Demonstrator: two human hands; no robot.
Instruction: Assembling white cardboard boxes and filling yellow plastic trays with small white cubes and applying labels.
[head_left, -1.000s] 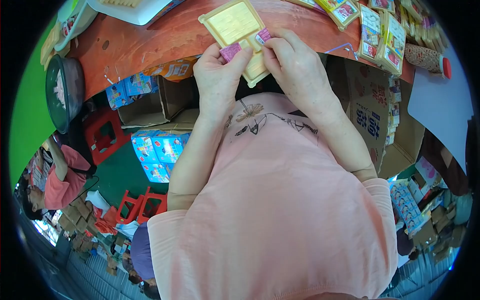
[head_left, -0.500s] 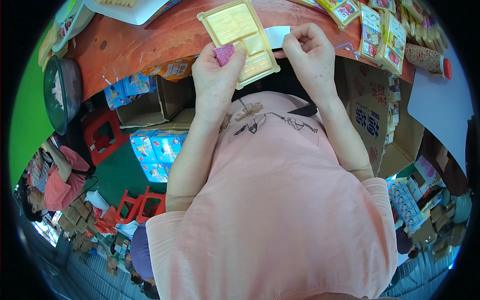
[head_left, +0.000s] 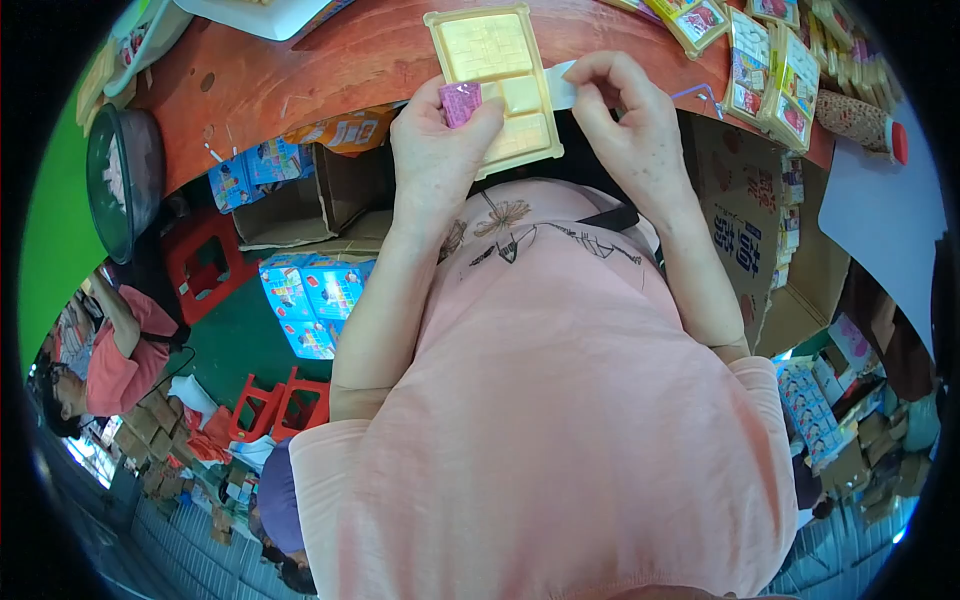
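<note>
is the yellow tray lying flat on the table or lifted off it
Mostly flat: the yellow tray lies on the red table, its near end overhanging the edge under the left hand.

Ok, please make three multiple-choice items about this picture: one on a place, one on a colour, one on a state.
1. Where does the cream plastic tray lie?
A. on the reddish-brown table's near edge
B. on the green floor
C. inside a cardboard box

2. What colour is the small packet in the left hand?
A. green
B. pink
C. black

3. What is the right hand doing?
A. resting flat on the table
B. hanging free
C. pinching a white strip at the tray's right side

Answers: 1 A, the tray rests on the table in front of the person. 2 B, the packet shows pink against the thumb. 3 C, the fingertips close on the strip.
</note>
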